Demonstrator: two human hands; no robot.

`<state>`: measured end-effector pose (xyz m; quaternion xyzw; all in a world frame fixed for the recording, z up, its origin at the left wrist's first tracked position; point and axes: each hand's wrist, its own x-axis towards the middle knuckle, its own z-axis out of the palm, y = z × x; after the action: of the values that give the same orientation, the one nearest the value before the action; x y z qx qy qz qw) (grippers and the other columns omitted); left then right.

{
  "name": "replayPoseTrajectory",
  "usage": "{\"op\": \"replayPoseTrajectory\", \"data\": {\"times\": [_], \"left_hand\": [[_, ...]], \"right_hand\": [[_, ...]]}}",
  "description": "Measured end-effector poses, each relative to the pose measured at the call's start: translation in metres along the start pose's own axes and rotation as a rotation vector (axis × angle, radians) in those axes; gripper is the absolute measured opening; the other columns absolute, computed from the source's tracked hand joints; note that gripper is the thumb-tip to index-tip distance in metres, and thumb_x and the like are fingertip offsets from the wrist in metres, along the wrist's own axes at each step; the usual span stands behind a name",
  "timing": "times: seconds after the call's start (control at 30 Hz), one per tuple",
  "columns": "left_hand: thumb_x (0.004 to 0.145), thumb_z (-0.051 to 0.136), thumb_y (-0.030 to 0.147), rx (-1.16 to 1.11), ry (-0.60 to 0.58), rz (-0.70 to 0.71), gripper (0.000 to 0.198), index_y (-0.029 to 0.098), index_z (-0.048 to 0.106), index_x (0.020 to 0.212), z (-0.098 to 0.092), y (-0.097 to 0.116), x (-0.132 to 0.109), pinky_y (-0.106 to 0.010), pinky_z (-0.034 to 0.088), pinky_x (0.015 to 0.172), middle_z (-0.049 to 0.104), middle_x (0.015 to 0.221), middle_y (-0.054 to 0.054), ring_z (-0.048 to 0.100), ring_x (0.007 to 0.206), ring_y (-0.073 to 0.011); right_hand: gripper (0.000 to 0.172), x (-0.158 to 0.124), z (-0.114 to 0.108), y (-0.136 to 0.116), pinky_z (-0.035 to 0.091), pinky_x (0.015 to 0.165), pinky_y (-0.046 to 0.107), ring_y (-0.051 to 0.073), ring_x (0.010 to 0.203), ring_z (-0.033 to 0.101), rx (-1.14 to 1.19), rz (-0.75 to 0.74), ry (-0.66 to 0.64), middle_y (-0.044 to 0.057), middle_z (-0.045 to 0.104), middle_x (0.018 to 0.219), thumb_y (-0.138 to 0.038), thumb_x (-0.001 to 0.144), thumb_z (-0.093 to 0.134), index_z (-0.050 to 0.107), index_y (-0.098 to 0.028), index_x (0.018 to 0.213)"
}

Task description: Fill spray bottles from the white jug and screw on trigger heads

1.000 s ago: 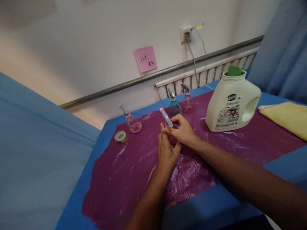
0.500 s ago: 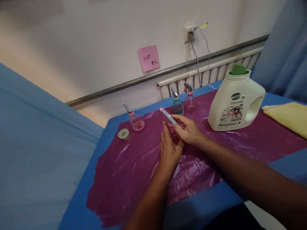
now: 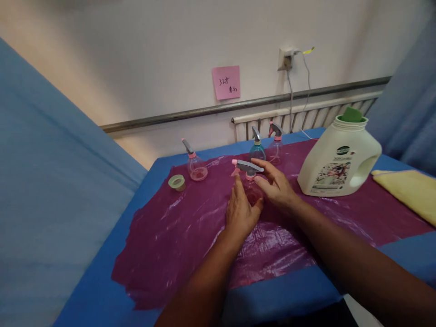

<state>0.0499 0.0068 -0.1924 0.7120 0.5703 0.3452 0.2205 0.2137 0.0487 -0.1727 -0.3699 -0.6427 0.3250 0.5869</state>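
Observation:
A clear spray bottle [image 3: 252,194] with a pink collar and a grey-and-pink trigger head [image 3: 248,166] stands upright in front of me. My left hand [image 3: 240,210] is wrapped around its lower body, which it partly hides. My right hand [image 3: 274,182] grips loosely at the trigger head, thumb by the collar and a finger behind the grey top. The nozzle points left. Just behind are a teal spray bottle [image 3: 258,152] and another clear spray bottle [image 3: 275,152]. Further left, a clear spray bottle [image 3: 197,170] holds a little pink liquid.
A green measuring cup [image 3: 176,182] sits at the left on the purple plastic sheet [image 3: 177,254]. To the right stand a large cream detergent jug [image 3: 335,163] with a green piece in its mouth and a folded yellow cloth [image 3: 408,190]. Blue curtains hang at both sides.
The trigger head has swung round, its nozzle turning from away-left to straight left. My right hand has shifted with it, while the left still holds the body. The view has tilted slightly.

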Motion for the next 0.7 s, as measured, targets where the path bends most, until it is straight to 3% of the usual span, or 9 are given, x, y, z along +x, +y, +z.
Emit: {"op": "replayPoseTrajectory", "data": {"times": [0.1, 0.27, 0.47, 0.7], "left_hand": [[0.099, 0.078, 0.043, 0.008, -0.003, 0.017, 0.113, 0.018, 0.008, 0.184, 0.001, 0.001, -0.001, -0.06, 0.043, 0.135, 0.04, 0.182, -0.026, 0.044, 0.169, -0.0418], [0.097, 0.078, 0.045, 0.037, 0.002, -0.02, 0.118, 0.018, 0.003, 0.184, 0.002, 0.002, -0.002, -0.063, 0.047, 0.131, 0.043, 0.18, -0.026, 0.049, 0.164, -0.0454], [0.096, 0.078, 0.044, 0.046, -0.007, -0.029, 0.117, 0.013, 0.006, 0.183, 0.003, 0.005, -0.003, -0.061, 0.042, 0.134, 0.034, 0.185, -0.027, 0.04, 0.17, -0.0456], [0.094, 0.08, 0.039, -0.022, 0.02, -0.039, 0.114, 0.013, 0.011, 0.182, 0.007, 0.008, -0.009, -0.062, 0.037, 0.138, 0.04, 0.182, -0.028, 0.038, 0.171, -0.0456]], "right_hand": [[0.047, 0.001, -0.003, -0.004, 0.055, 0.122, 0.049, 0.028, 0.132, 0.076, -0.083, -0.024, 0.002, 0.007, 0.08, 0.145, -0.035, 0.101, 0.074, 0.072, -0.029, 0.147], [0.045, 0.008, -0.006, -0.011, 0.061, 0.112, 0.048, 0.027, 0.116, 0.079, -0.083, -0.021, 0.008, 0.008, 0.085, 0.128, -0.043, 0.09, 0.089, 0.078, -0.026, 0.13], [0.042, 0.011, -0.016, -0.02, 0.062, 0.106, 0.045, 0.026, 0.11, 0.078, -0.173, -0.002, -0.113, 0.008, 0.085, 0.121, -0.04, 0.088, 0.087, 0.078, -0.025, 0.127], [0.032, 0.019, -0.022, -0.021, 0.061, 0.092, 0.043, 0.026, 0.095, 0.076, -0.306, 0.031, -0.179, 0.005, 0.084, 0.105, -0.05, 0.09, 0.084, 0.081, -0.025, 0.11]]}}
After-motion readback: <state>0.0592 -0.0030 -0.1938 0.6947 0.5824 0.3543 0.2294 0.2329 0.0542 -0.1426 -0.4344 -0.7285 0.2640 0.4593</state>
